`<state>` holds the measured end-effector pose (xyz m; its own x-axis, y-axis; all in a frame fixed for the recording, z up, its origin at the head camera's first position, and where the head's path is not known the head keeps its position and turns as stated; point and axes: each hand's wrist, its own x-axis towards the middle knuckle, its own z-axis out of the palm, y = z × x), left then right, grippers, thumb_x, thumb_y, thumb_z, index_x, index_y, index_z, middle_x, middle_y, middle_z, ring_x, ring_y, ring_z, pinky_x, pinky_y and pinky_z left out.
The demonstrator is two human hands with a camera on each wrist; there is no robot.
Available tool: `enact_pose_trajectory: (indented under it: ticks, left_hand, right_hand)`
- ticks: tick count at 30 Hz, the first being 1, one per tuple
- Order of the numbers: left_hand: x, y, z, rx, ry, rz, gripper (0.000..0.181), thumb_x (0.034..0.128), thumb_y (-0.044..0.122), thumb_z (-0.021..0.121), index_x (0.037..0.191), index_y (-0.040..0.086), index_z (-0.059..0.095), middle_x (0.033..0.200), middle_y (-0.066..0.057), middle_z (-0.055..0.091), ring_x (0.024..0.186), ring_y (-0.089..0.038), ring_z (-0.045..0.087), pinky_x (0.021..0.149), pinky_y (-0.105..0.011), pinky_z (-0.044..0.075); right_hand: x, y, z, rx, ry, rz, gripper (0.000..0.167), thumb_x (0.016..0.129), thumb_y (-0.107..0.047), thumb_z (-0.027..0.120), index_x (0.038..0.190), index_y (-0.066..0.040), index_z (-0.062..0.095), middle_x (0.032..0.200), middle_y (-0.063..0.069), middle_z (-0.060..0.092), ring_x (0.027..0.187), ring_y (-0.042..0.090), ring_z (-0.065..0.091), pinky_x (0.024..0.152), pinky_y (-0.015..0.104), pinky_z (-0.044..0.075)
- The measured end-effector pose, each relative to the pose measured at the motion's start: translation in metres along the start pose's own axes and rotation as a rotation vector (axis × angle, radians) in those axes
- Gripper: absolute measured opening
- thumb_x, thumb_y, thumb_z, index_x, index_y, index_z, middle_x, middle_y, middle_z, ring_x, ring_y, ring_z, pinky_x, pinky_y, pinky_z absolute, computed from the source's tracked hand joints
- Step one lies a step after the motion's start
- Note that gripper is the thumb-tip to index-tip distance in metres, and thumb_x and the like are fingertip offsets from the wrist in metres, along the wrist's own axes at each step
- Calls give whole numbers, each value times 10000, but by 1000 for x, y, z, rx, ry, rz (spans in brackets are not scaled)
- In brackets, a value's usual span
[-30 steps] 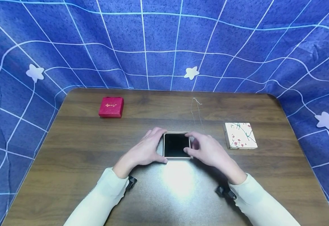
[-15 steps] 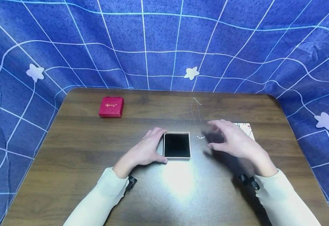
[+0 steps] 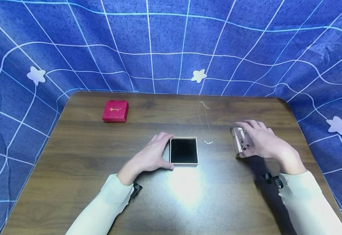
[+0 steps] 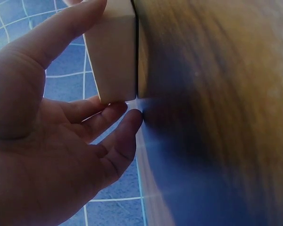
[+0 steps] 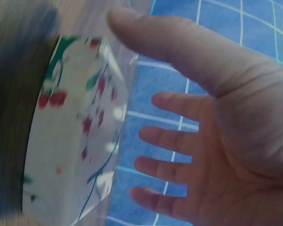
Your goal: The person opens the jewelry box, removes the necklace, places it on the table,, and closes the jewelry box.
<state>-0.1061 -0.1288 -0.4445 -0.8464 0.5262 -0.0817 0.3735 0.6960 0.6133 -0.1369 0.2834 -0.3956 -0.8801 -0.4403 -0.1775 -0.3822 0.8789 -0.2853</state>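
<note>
Near the table's middle lies an open square box (image 3: pixel 184 164) with pale walls and a black inside. My left hand (image 3: pixel 151 156) grips its left side, thumb at the front corner and fingers at the back. In the left wrist view the thumb lies along the box wall (image 4: pixel 114 54). My right hand (image 3: pixel 261 142) is over a white box lid (image 3: pixel 237 138) printed with red flowers and green stems, covering much of it. The right wrist view shows straight, spread fingers beside the lid (image 5: pixel 75 136), with a gap between. A thin silver necklace (image 3: pixel 208 142) lies between box and lid.
A small red box (image 3: pixel 115 111) with gold lettering sits at the back left of the wooden table (image 3: pixel 80 156). Blue cloth (image 3: pixel 171 42) with white lines and stars hangs around the table's back and sides.
My right hand has left the box and moved right to the floral lid, bringing the necklace's near end into view. My left hand has stayed at the box.
</note>
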Motion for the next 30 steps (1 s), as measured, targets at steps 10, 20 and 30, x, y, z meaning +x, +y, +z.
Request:
enact_pose_trajectory:
  ticks: [10, 20, 30]
  left_hand:
    - [1, 1, -1, -1, -7, -10, 1087, 708, 331, 1002, 1571, 6, 425, 1535, -126, 490, 1429, -322, 413, 1221, -454, 325]
    - [0, 0, -1, -10, -4, -5, 1077, 707, 330, 1001, 1563, 7, 433, 1525, -129, 496, 1425, -329, 416, 1219, -458, 327]
    - [0, 0, -1, -9, -14, -24, 1083, 715, 333, 999, 1575, 14, 422, 1540, -125, 485, 1436, -328, 406, 1225, -461, 318]
  right_hand:
    - [1, 27, 3, 0, -104, 100, 1330, 571, -369, 1032, 1625, -31, 295, 1587, 332, 298, 1365, 617, 328, 989, 821, 367]
    - [1, 33, 8, 32, -114, 95, 1268, 551, -268, 1032, 1577, -3, 337, 1404, 348, 438, 1213, 563, 484, 906, 717, 495]
    - [4, 35, 11, -18, -105, 69, 1226, 538, -258, 1027, 1525, 32, 361, 1310, 340, 479, 1150, 537, 530, 910, 673, 511]
